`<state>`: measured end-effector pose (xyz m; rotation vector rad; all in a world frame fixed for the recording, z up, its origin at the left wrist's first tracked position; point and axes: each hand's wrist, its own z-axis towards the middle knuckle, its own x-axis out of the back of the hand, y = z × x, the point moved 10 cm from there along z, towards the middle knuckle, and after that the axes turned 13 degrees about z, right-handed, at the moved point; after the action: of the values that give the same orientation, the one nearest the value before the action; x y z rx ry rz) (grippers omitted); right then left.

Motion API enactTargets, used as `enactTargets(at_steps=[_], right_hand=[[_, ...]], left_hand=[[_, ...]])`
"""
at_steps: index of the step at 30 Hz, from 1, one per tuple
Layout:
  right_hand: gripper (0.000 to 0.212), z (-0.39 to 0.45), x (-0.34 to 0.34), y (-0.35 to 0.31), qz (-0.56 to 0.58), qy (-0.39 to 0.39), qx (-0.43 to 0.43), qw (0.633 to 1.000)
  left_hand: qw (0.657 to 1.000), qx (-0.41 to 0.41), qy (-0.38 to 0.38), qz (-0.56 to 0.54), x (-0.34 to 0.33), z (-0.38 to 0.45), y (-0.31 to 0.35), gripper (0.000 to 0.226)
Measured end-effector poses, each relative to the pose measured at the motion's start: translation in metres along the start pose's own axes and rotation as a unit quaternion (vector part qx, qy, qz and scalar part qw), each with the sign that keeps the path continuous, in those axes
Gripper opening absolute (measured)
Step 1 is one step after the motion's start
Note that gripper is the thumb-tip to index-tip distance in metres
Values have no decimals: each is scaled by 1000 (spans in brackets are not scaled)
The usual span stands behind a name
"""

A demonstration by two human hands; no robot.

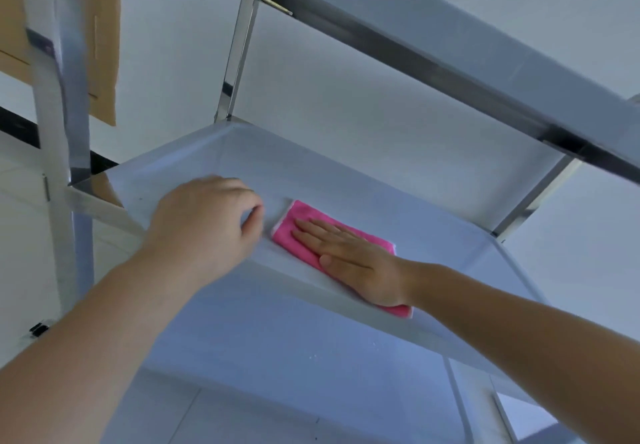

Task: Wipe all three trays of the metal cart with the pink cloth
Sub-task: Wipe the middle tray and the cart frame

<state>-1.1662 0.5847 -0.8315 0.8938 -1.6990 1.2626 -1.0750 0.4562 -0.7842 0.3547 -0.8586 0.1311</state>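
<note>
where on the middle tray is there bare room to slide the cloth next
The far half of the middle tray is bare, from the back rim to the pink cloth. So is the right end. The near-left corner is crowded: left hand on the rim, right hand flat on the cloth.

Tan wooden panel [104,45] upper left; pale tiled floor [20,235], dark strip [17,128].
</note>
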Motion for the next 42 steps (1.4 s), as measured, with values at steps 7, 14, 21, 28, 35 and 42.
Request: enactTargets(at_steps=[7, 14, 21, 28, 35, 42], right_hand=[[47, 1, 2, -9, 9, 27, -24, 999], [50, 63, -13, -50, -8, -7, 46, 999], [47, 87, 8, -1, 14, 4, 53, 998], [43, 117, 46, 79, 41, 43, -45, 997], [47, 140, 80, 137, 23, 72, -129, 989], [45, 178, 103, 142, 101, 134, -129, 977]], left_hand=[[1000, 12, 14, -1, 22, -32, -70, 37], [1000, 11, -4, -25, 19, -33, -76, 41], [998, -51, -38, -7, 15, -40, -75, 52], [998, -52, -37, 18, 17, -46, -86, 46], [996, -77, -37, 33, 20, -49, -91, 39], [996, -74, -16, 37, 32, -55, -96, 38]])
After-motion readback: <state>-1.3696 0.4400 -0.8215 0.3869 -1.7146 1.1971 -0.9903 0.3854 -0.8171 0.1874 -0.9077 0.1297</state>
